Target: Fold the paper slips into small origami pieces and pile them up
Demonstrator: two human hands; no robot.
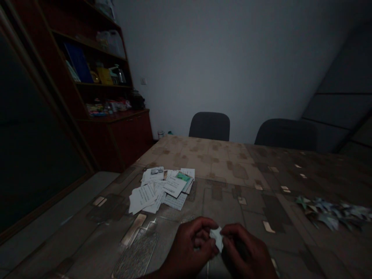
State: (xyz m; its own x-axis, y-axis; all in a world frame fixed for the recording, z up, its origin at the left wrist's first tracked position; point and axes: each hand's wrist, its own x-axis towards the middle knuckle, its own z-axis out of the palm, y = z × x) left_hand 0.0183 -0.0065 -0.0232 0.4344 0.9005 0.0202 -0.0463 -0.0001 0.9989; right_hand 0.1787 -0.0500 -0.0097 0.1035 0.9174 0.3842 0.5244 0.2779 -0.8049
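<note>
Between my two hands, just above the near part of the table, is a small folded piece of white paper (216, 237). My left hand (193, 244) pinches its left side with thumb and curled fingers. On the other side, the thumb and fingertips of my right hand (247, 250) close on the paper's right edge. Beyond my left hand lies a loose pile of printed paper sheets (162, 188), one with a green picture. Far to the right sits a heap of small folded paper shapes (333, 213) with pointed tips.
A patterned cloth covers the table (226, 162). Two dark chairs, one near the middle (209, 126) and another at the right (286, 133), stand at its far edge. On the left is a reddish wooden cabinet (128, 135) with shelves of household items. The room is dim.
</note>
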